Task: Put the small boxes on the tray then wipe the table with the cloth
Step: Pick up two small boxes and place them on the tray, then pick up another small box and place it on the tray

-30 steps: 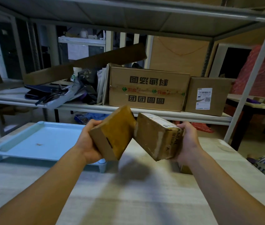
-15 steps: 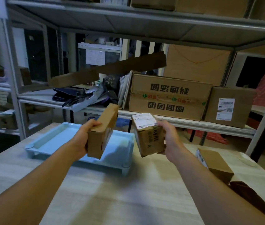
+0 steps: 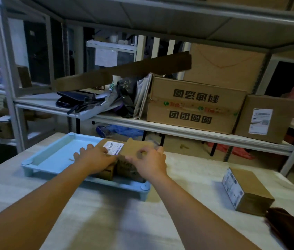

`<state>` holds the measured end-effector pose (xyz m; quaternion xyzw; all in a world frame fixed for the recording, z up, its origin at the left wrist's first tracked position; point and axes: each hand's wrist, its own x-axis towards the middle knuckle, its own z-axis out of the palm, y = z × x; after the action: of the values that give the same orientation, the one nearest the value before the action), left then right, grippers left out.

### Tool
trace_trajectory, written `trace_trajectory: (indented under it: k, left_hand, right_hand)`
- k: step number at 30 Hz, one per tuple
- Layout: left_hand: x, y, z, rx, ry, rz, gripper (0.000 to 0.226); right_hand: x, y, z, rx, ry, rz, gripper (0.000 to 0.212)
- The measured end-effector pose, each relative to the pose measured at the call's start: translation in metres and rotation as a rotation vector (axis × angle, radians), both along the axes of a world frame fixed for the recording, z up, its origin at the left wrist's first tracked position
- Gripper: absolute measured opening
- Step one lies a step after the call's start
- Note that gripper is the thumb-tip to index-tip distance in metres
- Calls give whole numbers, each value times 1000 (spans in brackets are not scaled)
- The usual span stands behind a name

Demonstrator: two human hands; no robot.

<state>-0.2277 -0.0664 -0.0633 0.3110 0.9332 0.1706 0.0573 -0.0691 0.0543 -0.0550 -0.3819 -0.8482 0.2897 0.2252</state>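
Hands: left hand (image 3: 95,157) lies flat, fingers spread, on a labelled box (image 3: 112,147); right hand (image 3: 148,159) curls loosely over a plain brown box (image 3: 137,147) — whether either has let go, I cannot tell.
Tray: pale blue plastic tray (image 3: 52,156), raised rim, rounded corner feet, sits on the light wood-grain surface (image 3: 187,174); both boxes rest side by side at its right end.
Remaining box: third small box (image 3: 245,190) stands apart on the surface, off to the right and nearer the right hand, its long axis running away from the person, white label on its left face.
Cloth: dark brown cloth (image 3: 286,230) — soft, crumpled — just beside that box at the near right edge.
Materials: matte cardboard, taped seams, square corners; likely light and rigid.
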Motion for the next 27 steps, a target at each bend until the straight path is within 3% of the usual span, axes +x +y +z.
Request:
trace_trajectory:
  k: [4,6,8,10,16,24,27]
  left_hand:
    - [0,0,-11,30,47,35,64]
    - [8,-3,-8,165,207,6,54]
    - [26,1,-1,319,396,-144,46]
    - [56,13,12,340,459,-327,50]
    - [156,75,20,318,329,-575,41]
    - [251,141,13,236,256,-664,45]
    - [262,156,5,227,231,-695,44]
  right_hand:
    - [26,17,-5,37,26,48,60]
    - [46,35,-5,32,69,-3,56]
    - [71,58,-4,42,62,-67,51]
    - [100,78,-1,39,46,-123,51]
    - [187,115,3,26,-49,-266,59]
    - [255,143,5,177,-350,-380,69]
    - [268,154,1,122,-439,-456,76]
